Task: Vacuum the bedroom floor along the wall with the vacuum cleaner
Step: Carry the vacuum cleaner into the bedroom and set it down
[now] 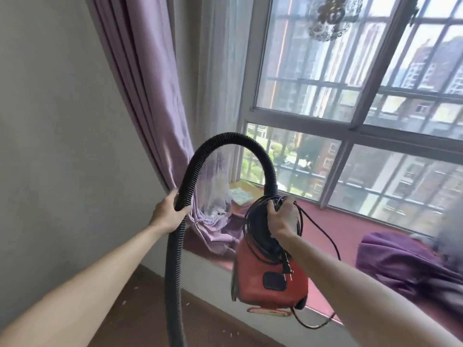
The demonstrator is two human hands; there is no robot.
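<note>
A small red vacuum cleaner (270,284) hangs in the air in front of the window seat. My right hand (281,216) grips its black top handle together with loops of the black power cord (323,231); the plug (362,267) dangles against the red body. A black ribbed hose (226,139) arches up from the vacuum and comes down on the left. My left hand (169,211) grips that hose at mid-height. The hose runs on down out of the frame, so its nozzle is hidden.
A plain wall (62,146) stands at the left, with dark wooden floor (140,304) along its foot. A lilac curtain (155,96) hangs in the corner and bunches on the red window seat (333,221). A purple cushion (400,264) lies at the right under the barred window.
</note>
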